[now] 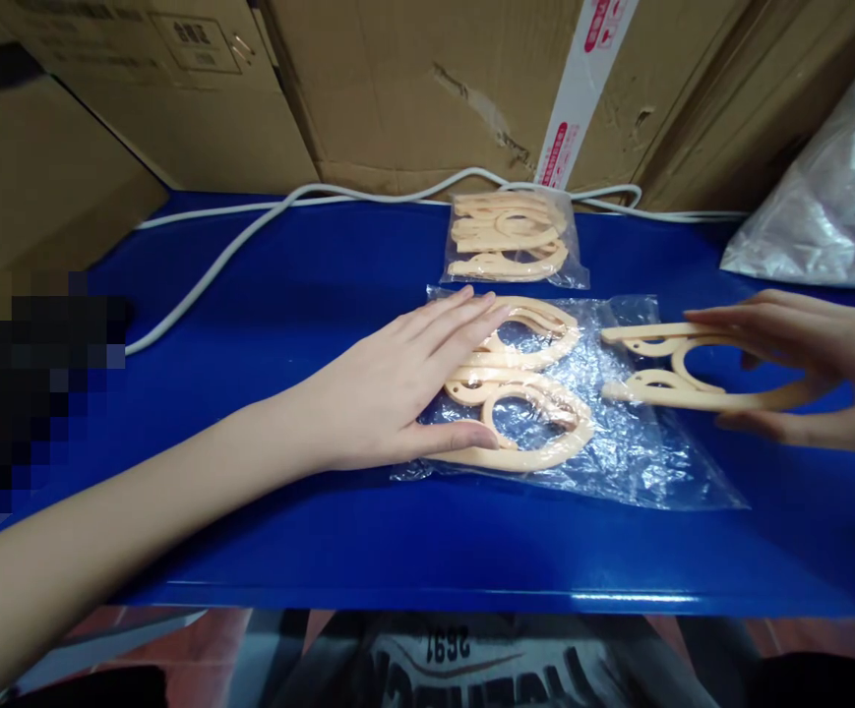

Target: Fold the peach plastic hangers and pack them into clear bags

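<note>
My left hand (pixel 404 383) lies flat with fingers spread on a clear plastic bag (pixel 641 462). Inside that bag are beige folding hangers (pixel 545 457), partly covered by my fingers. To the right, my right hand (pixel 818 374) grips another beige folding hanger (pixel 693 398) between thumb and fingers. Its arms are folded side by side, and its left end overlaps the open right part of the bag. Whether it touches the plastic I cannot tell. Farther back lies a second clear bag (pixel 579 261) packed with similar folded hangers.
The blue tabletop (pixel 309 551) ends at a straight front edge. A white cable (pixel 227 261) winds along the back and left. Cardboard boxes (pixel 397 88) stand behind it. A white plastic sack (pixel 825 197) sits at the back right. Part of the left side is pixelated.
</note>
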A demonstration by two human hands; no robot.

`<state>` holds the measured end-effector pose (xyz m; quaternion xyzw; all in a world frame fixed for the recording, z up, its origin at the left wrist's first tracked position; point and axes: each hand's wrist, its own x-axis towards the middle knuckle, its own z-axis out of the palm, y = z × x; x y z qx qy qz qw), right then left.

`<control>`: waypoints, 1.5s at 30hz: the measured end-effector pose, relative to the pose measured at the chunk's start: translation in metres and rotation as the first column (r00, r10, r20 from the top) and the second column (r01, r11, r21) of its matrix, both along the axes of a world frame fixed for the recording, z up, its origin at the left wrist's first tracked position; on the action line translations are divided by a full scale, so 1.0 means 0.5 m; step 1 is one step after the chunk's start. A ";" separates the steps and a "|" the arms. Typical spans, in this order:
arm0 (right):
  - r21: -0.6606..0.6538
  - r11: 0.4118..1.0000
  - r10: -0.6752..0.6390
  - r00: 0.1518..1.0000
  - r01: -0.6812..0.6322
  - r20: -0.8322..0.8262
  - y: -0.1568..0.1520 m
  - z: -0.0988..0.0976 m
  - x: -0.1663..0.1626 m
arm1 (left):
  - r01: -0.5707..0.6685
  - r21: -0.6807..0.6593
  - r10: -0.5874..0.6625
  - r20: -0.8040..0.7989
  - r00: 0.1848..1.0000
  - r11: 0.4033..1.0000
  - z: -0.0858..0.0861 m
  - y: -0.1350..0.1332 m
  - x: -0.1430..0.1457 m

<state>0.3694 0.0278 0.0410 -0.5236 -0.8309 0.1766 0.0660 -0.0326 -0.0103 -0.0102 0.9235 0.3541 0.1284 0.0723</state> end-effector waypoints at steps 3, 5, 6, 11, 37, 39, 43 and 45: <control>-0.063 0.989 0.136 0.991 -0.135 0.009 -0.015 0.002 -0.014 | 0.005 0.010 -0.005 -0.004 1.000 1.000 0.000 -0.001 0.000; 0.007 0.983 0.184 0.983 -0.184 0.022 -0.023 0.008 -0.022 | 0.000 0.014 0.001 -0.003 1.000 1.000 0.001 -0.002 0.000; 0.040 0.977 0.209 0.978 -0.210 0.026 -0.026 0.011 -0.026 | -0.004 0.014 0.004 -0.003 1.000 1.000 0.001 -0.002 0.001; 0.114 0.947 0.297 0.954 -0.299 0.040 -0.025 0.014 -0.046 | -0.020 -0.004 0.020 0.002 1.000 1.000 0.003 -0.003 0.003; 0.200 0.917 0.344 0.938 -0.345 0.038 -0.022 -0.014 -0.148 | 0.019 0.097 -0.023 0.041 0.999 0.995 0.012 -0.003 0.001; 0.237 0.906 0.356 0.934 -0.351 0.025 -0.029 -0.022 -0.165 | 0.009 0.112 -0.013 0.033 0.999 0.994 0.011 -0.003 0.001; 0.233 0.896 0.390 0.921 -0.378 -0.006 -0.032 -0.031 -0.175 | -0.010 0.113 0.009 0.015 1.000 0.994 0.009 -0.004 0.000; 0.211 0.905 0.385 0.922 -0.370 -0.033 -0.027 -0.027 -0.169 | -0.004 0.116 0.002 0.017 1.000 0.993 0.009 -0.005 0.000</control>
